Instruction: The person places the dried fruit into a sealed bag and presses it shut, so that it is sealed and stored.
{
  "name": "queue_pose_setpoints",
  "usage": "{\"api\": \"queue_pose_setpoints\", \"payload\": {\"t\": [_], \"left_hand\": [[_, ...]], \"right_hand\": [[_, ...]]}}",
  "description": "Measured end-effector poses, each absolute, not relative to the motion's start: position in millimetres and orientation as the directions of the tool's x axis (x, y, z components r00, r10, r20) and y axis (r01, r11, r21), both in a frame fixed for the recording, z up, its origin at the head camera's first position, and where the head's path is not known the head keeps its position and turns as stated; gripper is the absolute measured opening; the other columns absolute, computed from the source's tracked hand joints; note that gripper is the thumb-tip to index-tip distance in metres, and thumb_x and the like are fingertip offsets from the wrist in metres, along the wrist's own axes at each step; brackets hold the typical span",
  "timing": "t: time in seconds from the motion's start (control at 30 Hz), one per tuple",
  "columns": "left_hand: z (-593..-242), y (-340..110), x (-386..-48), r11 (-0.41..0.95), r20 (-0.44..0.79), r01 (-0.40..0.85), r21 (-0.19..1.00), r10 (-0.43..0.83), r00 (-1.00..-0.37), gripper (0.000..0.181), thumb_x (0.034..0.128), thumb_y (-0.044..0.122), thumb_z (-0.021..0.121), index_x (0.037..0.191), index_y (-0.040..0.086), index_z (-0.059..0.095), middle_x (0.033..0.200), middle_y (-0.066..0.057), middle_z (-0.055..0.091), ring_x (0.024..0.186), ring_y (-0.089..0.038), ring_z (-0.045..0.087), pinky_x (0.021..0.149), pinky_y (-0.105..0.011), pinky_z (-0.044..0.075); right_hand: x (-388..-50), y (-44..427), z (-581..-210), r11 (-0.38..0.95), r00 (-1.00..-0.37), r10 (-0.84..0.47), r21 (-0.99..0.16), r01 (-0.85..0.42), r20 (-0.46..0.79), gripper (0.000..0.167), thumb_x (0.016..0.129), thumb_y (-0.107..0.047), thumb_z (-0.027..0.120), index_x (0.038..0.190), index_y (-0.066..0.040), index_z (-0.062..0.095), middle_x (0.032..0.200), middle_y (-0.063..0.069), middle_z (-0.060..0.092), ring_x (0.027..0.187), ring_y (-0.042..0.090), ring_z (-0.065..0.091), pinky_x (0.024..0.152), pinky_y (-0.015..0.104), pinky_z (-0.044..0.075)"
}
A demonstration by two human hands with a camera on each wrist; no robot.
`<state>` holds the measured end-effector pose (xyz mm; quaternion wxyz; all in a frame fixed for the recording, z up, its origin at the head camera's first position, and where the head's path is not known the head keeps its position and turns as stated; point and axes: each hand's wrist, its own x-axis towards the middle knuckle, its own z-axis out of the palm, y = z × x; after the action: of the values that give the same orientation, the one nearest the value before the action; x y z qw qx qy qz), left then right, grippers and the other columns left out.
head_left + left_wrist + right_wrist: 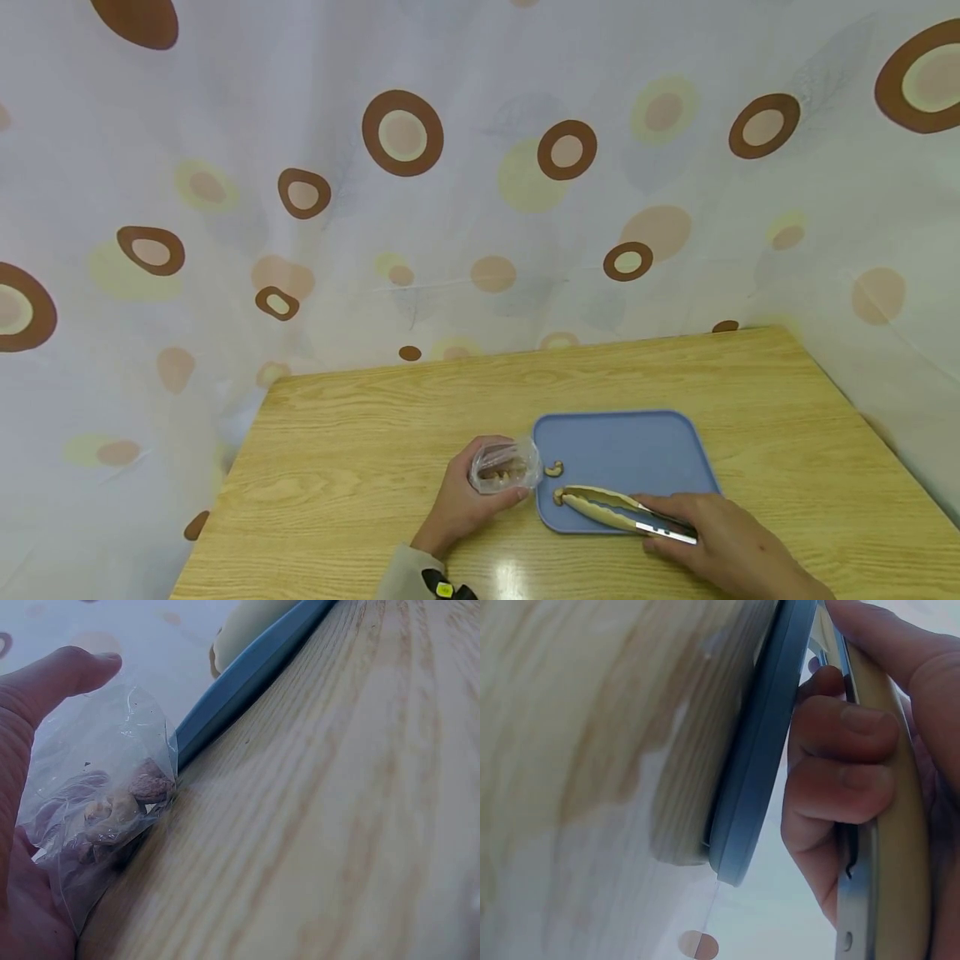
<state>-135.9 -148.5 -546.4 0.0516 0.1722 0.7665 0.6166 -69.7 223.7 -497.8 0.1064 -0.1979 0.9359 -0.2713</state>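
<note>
While the left hand [459, 503] curls round a clear bag [529, 463] of nuts [501, 477], the right hand [723, 532] grips tongs [602, 515], tips at a cashew [558, 497] on the blue tray [622, 450].

Bench [360, 467]: looked like wood, grain plainly marked, surface smooth with a low sheen; one bright patch of glare showed. Tray [630, 454]: appeared to be plastic, opaque, smooth, mostly matt. Bag [519, 457]: thin clear plastic film, glossy and crinkled (highlights were sharpest in the left wrist view). Tongs [600, 512]: bright, shiny metal joined to smooth tan parts; plastic or wood could not be told for these. Dark piece [152, 784] inside the film: rough, wrinkled. Backdrop [450, 217]: smooth printed sheet, faintly creased, cloth or plastic undetermined. Sleeve [408, 575]: matt cloth.
</note>
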Motion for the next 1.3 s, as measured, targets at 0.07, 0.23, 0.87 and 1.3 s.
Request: {"api": "queue_pose_setpoints", "payload": {"t": [0.07, 0.23, 0.87, 1.3], "left_hand": [[-547, -149, -136, 0.177, 0.133, 0.199, 0.964, 0.328, -0.935, 0.058, 0.0869, 0.021, 0.094, 0.139, 0.029, 0.069, 0.140, 0.002, 0.072, 0.126, -0.019, 0.066, 0.109, -0.028, 0.051], [-550, -150, -137, 0.170, 0.159, 0.226, 0.959, 0.336, -0.928, 0.057, 0.0874, 0.019, 0.093, 0.139, 0.027, 0.069, 0.139, -0.001, 0.072, 0.125, -0.019, 0.067, 0.108, -0.028, 0.052], [-550, -150, -137, 0.166, 0.164, 0.232, 0.958, 0.344, -0.924, 0.059, 0.0871, 0.018, 0.093, 0.140, 0.027, 0.068, 0.140, -0.003, 0.071, 0.125, -0.020, 0.067, 0.107, -0.028, 0.053], [-549, -150, -137, 0.163, 0.153, 0.220, 0.962, 0.345, -0.926, 0.058, 0.0878, 0.019, 0.093, 0.139, 0.028, 0.068, 0.140, -0.001, 0.072, 0.124, -0.021, 0.068, 0.106, -0.029, 0.054]], "right_hand": [[-69, 224, -498, 0.779, -0.900, -0.426, -0.541, -0.317, -0.087, 0.060, 0.096, -0.062, 0.075, 0.144, -0.025, 0.073, 0.127, -0.005, 0.081, 0.106, -0.001, 0.070, 0.078, 0.024, 0.057], [-69, 223, -499, 0.787, -0.912, -0.398, -0.547, -0.285, -0.097, 0.060, 0.096, -0.064, 0.075, 0.143, -0.027, 0.074, 0.127, -0.006, 0.081, 0.105, -0.002, 0.070, 0.077, 0.023, 0.057], [-71, 220, -492, 0.802, -0.930, -0.367, -0.500, -0.326, 0.017, 0.057, 0.095, -0.060, 0.077, 0.141, -0.026, 0.075, 0.125, -0.008, 0.082, 0.108, 0.005, 0.072, 0.080, 0.028, 0.060], [-76, 212, -486, 0.764, -0.920, -0.385, -0.532, -0.366, 0.080, 0.055, 0.097, -0.054, 0.078, 0.143, -0.023, 0.074, 0.118, -0.010, 0.081, 0.092, -0.007, 0.062, 0.071, 0.024, 0.050]]}}
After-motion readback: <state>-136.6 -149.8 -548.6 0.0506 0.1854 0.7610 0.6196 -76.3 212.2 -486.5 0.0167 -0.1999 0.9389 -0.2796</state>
